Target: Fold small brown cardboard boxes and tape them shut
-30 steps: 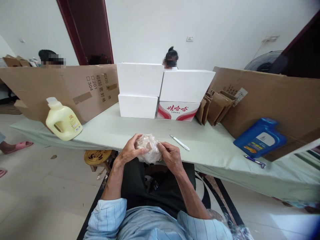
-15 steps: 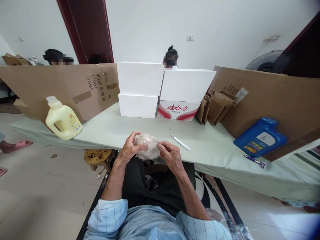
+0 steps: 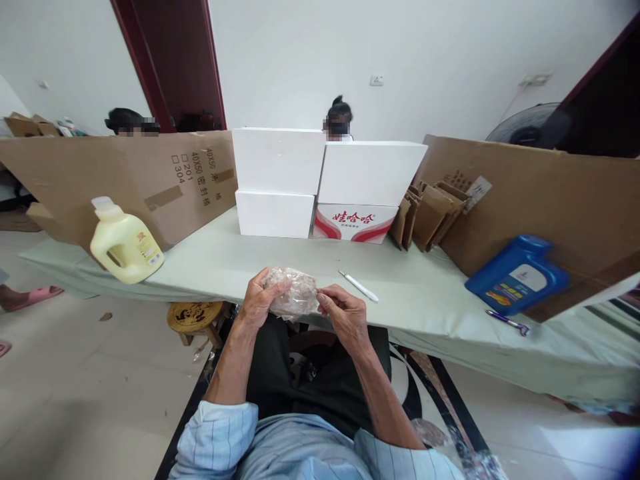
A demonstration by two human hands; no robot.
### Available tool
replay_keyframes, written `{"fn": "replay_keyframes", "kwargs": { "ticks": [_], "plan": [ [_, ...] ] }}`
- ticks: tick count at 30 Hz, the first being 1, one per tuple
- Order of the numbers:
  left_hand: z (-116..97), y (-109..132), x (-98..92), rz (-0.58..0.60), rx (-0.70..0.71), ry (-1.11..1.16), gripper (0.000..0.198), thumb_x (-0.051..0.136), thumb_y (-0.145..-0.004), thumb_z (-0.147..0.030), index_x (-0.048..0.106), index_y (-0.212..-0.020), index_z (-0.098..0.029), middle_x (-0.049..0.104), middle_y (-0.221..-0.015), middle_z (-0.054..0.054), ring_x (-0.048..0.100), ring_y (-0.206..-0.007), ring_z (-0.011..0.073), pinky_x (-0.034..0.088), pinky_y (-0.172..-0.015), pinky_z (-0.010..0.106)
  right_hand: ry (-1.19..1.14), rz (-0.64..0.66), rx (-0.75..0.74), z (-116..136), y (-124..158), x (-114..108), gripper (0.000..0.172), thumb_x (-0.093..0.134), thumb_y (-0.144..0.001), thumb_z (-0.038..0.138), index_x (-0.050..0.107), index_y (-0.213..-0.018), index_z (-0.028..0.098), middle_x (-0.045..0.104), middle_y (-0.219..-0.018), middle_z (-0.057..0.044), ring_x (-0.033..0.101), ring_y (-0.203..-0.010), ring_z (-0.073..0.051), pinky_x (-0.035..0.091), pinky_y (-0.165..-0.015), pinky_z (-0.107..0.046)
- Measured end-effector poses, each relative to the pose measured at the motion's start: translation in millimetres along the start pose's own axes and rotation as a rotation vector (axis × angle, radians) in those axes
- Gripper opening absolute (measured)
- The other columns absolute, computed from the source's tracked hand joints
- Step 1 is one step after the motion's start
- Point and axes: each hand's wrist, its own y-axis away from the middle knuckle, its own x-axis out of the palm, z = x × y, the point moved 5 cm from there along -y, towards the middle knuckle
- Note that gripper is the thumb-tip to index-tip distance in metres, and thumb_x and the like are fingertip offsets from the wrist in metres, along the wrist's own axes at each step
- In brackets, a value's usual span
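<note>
A rounded bundle of crinkled clear plastic film (image 3: 295,297) is held over the near edge of the table. My left hand (image 3: 260,297) grips its left side, thumb across the front. At the bundle's right edge, my right hand (image 3: 343,308) pinches with thumb and forefinger, seemingly on a bit of the film; the exact contact is too small to make out. What lies inside the film cannot be told. Just beyond my right hand, a slim white pen-like tool (image 3: 359,285) rests on the pale green tablecloth (image 3: 215,260).
White boxes (image 3: 277,160) and a red-and-white carton (image 3: 355,223) stand at the back, beside folded cardboard (image 3: 435,213). A yellow jug (image 3: 125,243) is left; a blue bottle (image 3: 520,273) and a purple-handled tool (image 3: 507,322) are right. Two people sit behind the cardboard panels (image 3: 200,180). A wooden stool (image 3: 195,315) stands below.
The plastic bundle has turned slightly in my left hand. My right hand has shifted a little right, its fingers still pinched at the bundle's edge. The view has moved slightly.
</note>
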Motion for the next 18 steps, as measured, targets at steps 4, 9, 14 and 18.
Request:
{"fn": "replay_keyframes", "kwargs": {
  "ticks": [4,9,14,18],
  "plan": [
    [-1.1,0.4,2.1,-0.005,-0.003,0.016,0.054,0.102,-0.051,-0.038,0.074,-0.089,-0.014,0.074,-0.075,0.001,0.066,-0.063,0.0135,0.056,-0.060,0.023,0.063,-0.030,-0.050,9.1,0.2,-1.0,0.026,0.079,-0.090,0.044,0.074,-0.079,0.020,0.062,-0.070,0.000,0.056,-0.057,-0.013,0.046,-0.053,-0.025],
    [0.9,-0.2,2.1,0.002,0.012,0.029,0.052,0.102,-0.053,-0.038,0.074,-0.090,-0.014,0.075,-0.075,0.001,0.066,-0.063,0.0129,0.057,-0.062,0.024,0.135,0.011,-0.042,13.4,3.6,-0.9,0.026,0.070,-0.096,0.042,0.070,-0.083,0.020,0.060,-0.069,0.001,0.057,-0.060,-0.014,0.045,-0.057,-0.025],
    [1.1,-0.4,2.4,-0.006,0.027,0.017,0.051,0.102,-0.054,-0.038,0.075,-0.090,-0.014,0.075,-0.075,0.001,0.066,-0.063,0.0133,0.056,-0.061,0.023,0.263,0.048,-0.146,24.6,5.7,0.1,0.022,0.062,-0.101,0.034,0.067,-0.085,0.021,0.060,-0.077,0.000,0.058,-0.068,-0.014,0.046,-0.065,-0.027],
    [2.4,-2.0,1.2,-0.008,0.054,0.015,0.049,0.100,-0.057,-0.037,0.075,-0.092,-0.014,0.075,-0.077,0.001,0.067,-0.064,0.0131,0.057,-0.062,0.023,0.333,0.051,-0.231,35.4,7.4,1.3,0.020,0.059,-0.101,0.027,0.065,-0.083,0.021,0.059,-0.079,0.000,0.055,-0.070,-0.014,0.044,-0.067,-0.028]
  ]
}}
